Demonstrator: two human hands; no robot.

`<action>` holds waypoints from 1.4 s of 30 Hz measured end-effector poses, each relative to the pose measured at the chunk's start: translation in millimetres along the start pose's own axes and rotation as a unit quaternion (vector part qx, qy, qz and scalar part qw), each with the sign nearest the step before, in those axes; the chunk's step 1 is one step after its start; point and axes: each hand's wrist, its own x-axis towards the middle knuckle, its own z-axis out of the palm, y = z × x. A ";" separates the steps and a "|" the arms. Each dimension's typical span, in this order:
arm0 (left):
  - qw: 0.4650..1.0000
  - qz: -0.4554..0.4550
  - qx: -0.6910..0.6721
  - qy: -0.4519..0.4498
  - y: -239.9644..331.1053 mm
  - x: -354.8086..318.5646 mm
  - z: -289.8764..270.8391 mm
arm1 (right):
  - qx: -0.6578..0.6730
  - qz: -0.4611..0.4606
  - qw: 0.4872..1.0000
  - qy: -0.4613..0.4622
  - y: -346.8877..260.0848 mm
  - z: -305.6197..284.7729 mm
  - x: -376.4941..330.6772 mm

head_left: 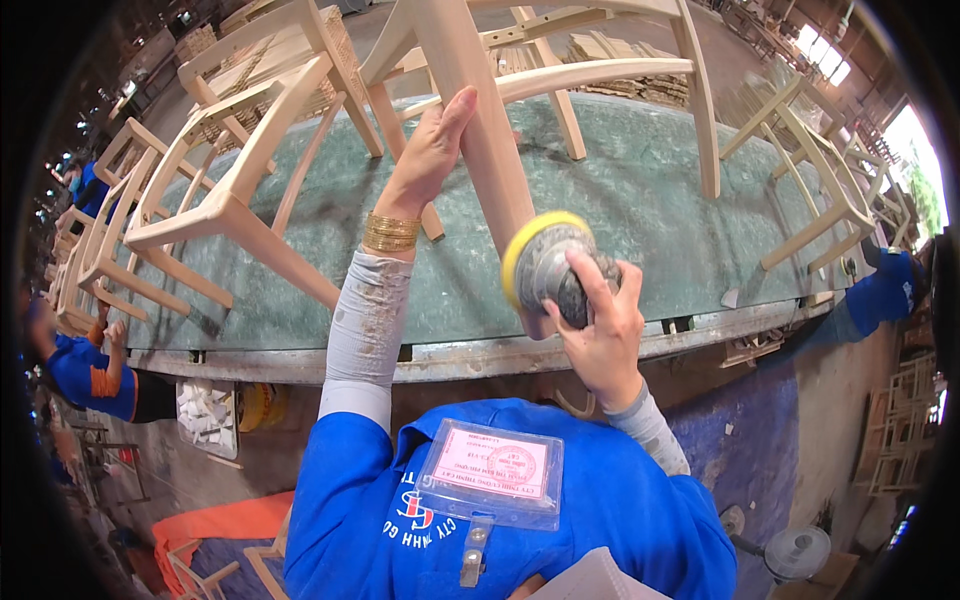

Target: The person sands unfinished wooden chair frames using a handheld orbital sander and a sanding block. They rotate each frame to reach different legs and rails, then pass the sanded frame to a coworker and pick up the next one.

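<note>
Gripping a round grey-and-yellow sander (545, 265) in right hand (608, 338), sanding a long pale wooden chair part (490, 160) left of those fingers; bracing it with left hand (428, 156), finger closure hidden; leaving finished extent unclear.

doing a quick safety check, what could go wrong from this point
The chair leg might twist if the left hand loses its grip. The disc sander in the right hand could gouge the wood if its tilted yellow pad bites unevenly. The neighbouring chair frame reaches close to the left forearm, so a sideways swing could knock it.
</note>
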 end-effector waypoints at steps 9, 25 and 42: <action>1.000 0.005 -0.027 -0.006 1.5 1.1 -1.8 | 0.000 -0.013 1.000 -0.017 -4.3 -5.6 4.0; 0.998 0.041 0.036 -0.033 0.4 6.1 -3.2 | -0.018 0.003 0.999 -0.036 1.1 -8.9 2.8; 0.999 0.013 -0.006 -0.041 2.5 4.7 1.8 | -0.023 0.001 1.000 0.011 -1.6 -7.7 23.4</action>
